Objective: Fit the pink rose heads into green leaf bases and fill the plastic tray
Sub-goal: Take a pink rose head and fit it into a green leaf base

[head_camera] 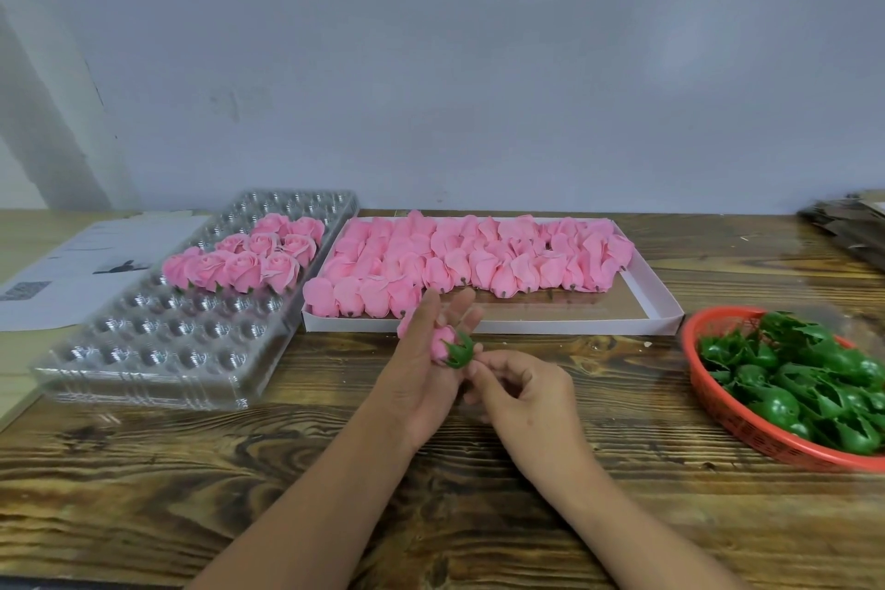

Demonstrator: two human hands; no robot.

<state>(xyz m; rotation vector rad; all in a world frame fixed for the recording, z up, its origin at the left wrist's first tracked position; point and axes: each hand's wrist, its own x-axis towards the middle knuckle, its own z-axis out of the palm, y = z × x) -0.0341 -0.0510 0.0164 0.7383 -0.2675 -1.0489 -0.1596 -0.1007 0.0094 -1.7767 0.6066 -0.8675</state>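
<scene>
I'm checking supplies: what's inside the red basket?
The red basket holds a heap of green leaf bases. Those on top cover whatever lies beneath, and the picture's right edge cuts off part of the basket.

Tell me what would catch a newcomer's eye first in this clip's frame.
Probably the white box at the table's middle, packed with pink rose heads. Left of it, a clear plastic tray holds a small cluster of finished roses toward its far end, and a red basket of green leaf bases sits at the right. In front, the left hand and right hand join a rose and a leaf base.
</scene>
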